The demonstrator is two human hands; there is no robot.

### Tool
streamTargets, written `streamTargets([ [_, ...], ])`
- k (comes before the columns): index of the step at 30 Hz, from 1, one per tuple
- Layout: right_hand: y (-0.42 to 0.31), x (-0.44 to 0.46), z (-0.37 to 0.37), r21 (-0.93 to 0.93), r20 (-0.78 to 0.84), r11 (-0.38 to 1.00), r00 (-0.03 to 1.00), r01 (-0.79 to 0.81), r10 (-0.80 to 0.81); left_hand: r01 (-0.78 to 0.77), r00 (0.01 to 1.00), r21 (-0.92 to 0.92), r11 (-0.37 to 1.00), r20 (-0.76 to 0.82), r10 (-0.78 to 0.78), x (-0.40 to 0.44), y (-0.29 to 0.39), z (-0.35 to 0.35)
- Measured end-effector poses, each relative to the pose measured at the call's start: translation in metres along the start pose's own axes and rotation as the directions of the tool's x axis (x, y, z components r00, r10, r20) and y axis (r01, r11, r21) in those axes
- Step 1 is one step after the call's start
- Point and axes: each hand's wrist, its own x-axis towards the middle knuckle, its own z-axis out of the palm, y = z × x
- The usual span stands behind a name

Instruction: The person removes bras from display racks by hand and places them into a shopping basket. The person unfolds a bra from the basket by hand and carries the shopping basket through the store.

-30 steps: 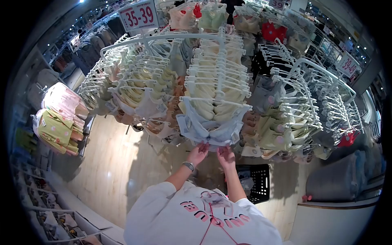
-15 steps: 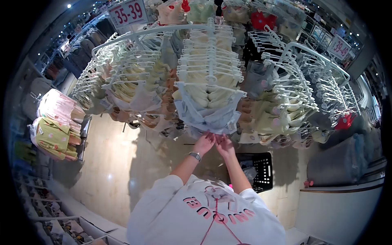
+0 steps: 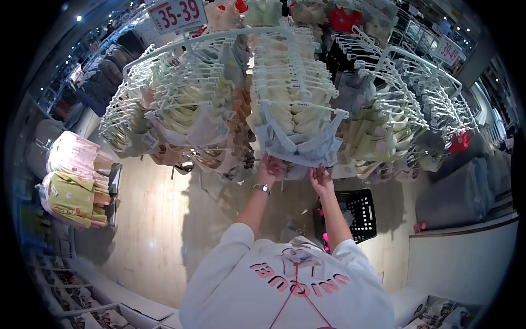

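Observation:
A light blue bra (image 3: 302, 149) hangs from a white hanger at the front of the middle row, before several cream bras (image 3: 293, 93). My left hand (image 3: 270, 169), with a watch on its wrist, is at the bra's lower left edge, its fingers curled around the fabric and partly hidden. On the lower right edge, my right hand (image 3: 321, 178) pinches the band between curled fingers and thumb. The two hands are apart, with the bra's lower edge stretched between them.
Further bras hang on racks to the left (image 3: 189, 129) and right (image 3: 378, 137). A black basket (image 3: 359, 216) stands on the floor at right. Pink and green pajamas (image 3: 74, 189) hang far left. Price signs (image 3: 176, 15) top the racks. Bins (image 3: 82, 296) line the lower left.
My hands have moved apart from near each other under the bra to its two lower corners. The bra now looks more spread, and the view has shifted slightly.

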Motion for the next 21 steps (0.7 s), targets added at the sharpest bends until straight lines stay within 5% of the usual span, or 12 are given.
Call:
streamTargets([
  [9,0.010,-0.011,0.007,-0.002,-0.158,0.986,0.974,0.166,-0.164,-0.075,0.971,0.029,0.997,-0.227,0.080,-0.003,0.014,-0.019],
  [15,0.011,-0.009,0.011,-0.054,-0.160,0.991,0.978,0.123,-0.130,-0.187,0.953,0.170,0.967,-0.207,0.221,-0.014,0.019,-0.015],
  [21,0.021,-0.004,0.004,-0.048,-0.131,0.996,0.989,0.069,-0.075,-0.110,0.978,0.153,0.982,-0.157,0.134,-0.031,0.010,-0.004],
])
